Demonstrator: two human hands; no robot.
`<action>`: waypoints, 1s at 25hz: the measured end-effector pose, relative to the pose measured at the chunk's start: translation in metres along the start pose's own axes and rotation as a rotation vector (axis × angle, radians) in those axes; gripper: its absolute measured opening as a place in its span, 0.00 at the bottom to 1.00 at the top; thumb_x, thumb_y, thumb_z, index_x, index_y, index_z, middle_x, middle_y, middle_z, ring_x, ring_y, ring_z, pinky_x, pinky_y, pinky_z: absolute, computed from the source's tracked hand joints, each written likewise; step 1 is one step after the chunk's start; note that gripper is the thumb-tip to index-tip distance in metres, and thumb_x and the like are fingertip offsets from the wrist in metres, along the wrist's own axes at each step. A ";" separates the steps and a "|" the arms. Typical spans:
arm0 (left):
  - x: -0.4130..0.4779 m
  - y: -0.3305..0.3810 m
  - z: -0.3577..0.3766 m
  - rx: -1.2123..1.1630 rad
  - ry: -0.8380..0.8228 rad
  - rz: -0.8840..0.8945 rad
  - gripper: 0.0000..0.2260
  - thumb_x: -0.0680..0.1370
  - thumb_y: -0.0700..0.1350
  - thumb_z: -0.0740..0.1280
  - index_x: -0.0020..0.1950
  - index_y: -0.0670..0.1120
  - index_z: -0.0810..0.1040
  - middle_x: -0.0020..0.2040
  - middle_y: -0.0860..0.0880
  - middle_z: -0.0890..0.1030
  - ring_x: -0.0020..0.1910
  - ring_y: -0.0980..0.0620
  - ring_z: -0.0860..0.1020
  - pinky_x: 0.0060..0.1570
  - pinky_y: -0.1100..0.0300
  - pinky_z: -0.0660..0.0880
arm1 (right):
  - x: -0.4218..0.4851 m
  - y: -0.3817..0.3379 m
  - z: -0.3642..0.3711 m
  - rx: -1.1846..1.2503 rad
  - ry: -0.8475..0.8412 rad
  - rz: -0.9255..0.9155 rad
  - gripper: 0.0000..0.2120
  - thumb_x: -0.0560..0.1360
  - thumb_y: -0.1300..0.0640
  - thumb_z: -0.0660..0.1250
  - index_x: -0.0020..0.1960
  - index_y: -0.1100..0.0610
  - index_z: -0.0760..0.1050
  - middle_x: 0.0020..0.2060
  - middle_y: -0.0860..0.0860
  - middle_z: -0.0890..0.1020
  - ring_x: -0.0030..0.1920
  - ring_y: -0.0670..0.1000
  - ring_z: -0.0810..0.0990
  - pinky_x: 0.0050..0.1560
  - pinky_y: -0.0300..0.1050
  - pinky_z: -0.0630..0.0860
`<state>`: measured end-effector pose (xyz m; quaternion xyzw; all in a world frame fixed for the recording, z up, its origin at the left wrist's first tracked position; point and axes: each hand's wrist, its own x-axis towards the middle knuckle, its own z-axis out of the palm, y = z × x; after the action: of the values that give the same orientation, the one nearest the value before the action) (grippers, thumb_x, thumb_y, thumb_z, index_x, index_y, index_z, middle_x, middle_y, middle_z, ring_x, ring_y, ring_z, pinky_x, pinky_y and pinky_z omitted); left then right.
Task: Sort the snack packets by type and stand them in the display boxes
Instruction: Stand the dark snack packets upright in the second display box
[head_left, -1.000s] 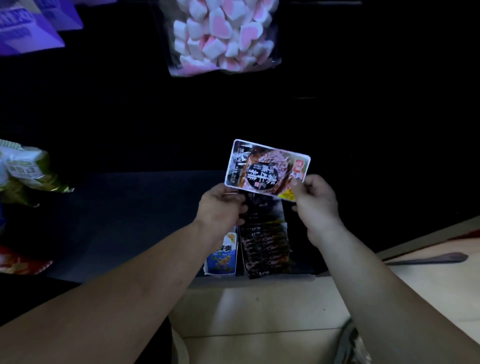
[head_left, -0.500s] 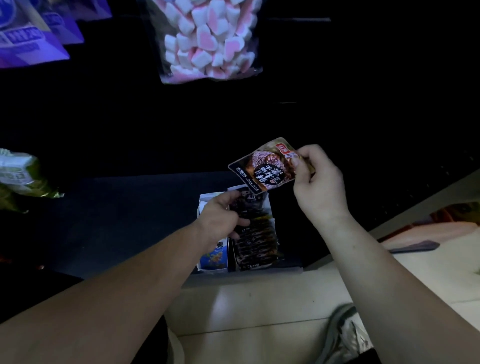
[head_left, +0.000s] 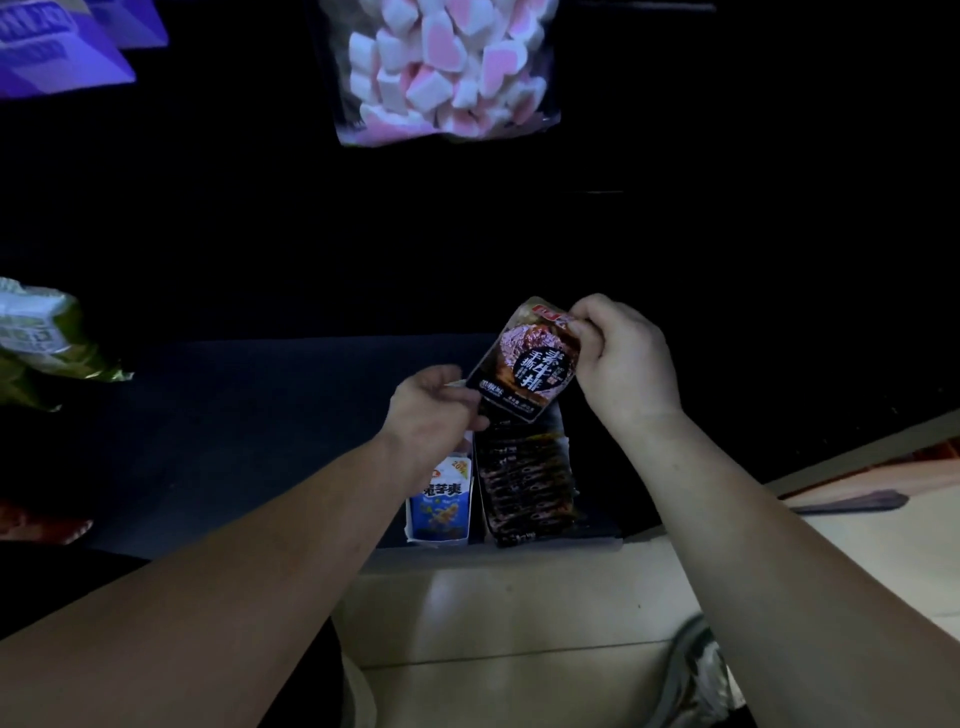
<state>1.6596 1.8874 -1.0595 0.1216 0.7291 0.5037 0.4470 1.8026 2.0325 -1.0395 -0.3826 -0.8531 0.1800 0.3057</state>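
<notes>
On my feed the right hand (head_left: 623, 364) pinches the top right corner of a dark meat-snack packet (head_left: 524, 364) between thumb and curled fingers. The packet hangs from that pinch tilted, printed face toward the camera, its lower edge swung down and to the left.

At the packet's lower left corner sits the left hand (head_left: 431, 410), back toward me and fingers curled under. Its fingertips (head_left: 470, 410) are right at that corner. I cannot tell whether they grip the packet, touch it or hold anything else.

Directly beneath the held packet, a row of matching dark packets (head_left: 524, 478) stands on edge, packed one behind another; the packet's bottom edge is just above the far end of the row. Just left of that row, below the left hand, stands a blue-and-white display box (head_left: 441, 499) with its printed front facing me. Both rest at the near edge of a dark shelf (head_left: 234, 441).

Well above the grip hangs a clear bag of pink-and-white marshmallows (head_left: 447, 67). Far to the left are a green bag (head_left: 41, 343) and, higher up, purple packets (head_left: 57, 57). Below the hands lie pale floor tiles (head_left: 519, 613).
</notes>
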 end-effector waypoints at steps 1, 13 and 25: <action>0.000 -0.002 0.000 0.015 -0.037 0.005 0.24 0.78 0.31 0.67 0.72 0.47 0.72 0.56 0.50 0.84 0.47 0.50 0.86 0.30 0.62 0.76 | 0.001 0.000 0.003 0.006 -0.005 -0.016 0.04 0.81 0.60 0.65 0.48 0.55 0.78 0.43 0.53 0.79 0.42 0.56 0.78 0.39 0.55 0.78; -0.006 -0.009 0.001 0.239 -0.021 0.162 0.14 0.79 0.33 0.67 0.60 0.48 0.80 0.57 0.50 0.79 0.50 0.52 0.80 0.36 0.71 0.75 | -0.003 0.010 0.012 -0.008 -0.102 -0.074 0.10 0.78 0.66 0.67 0.51 0.56 0.85 0.44 0.53 0.78 0.47 0.56 0.79 0.46 0.48 0.78; -0.004 -0.029 0.011 0.831 -0.201 0.386 0.17 0.78 0.43 0.63 0.65 0.53 0.79 0.63 0.54 0.79 0.60 0.52 0.78 0.59 0.54 0.78 | -0.029 0.018 0.043 0.008 -0.254 0.235 0.13 0.78 0.61 0.68 0.61 0.51 0.82 0.54 0.49 0.82 0.50 0.50 0.81 0.52 0.50 0.81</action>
<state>1.6783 1.8783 -1.0833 0.4718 0.7862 0.2286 0.3271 1.7985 2.0188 -1.0926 -0.4526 -0.8336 0.2648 0.1736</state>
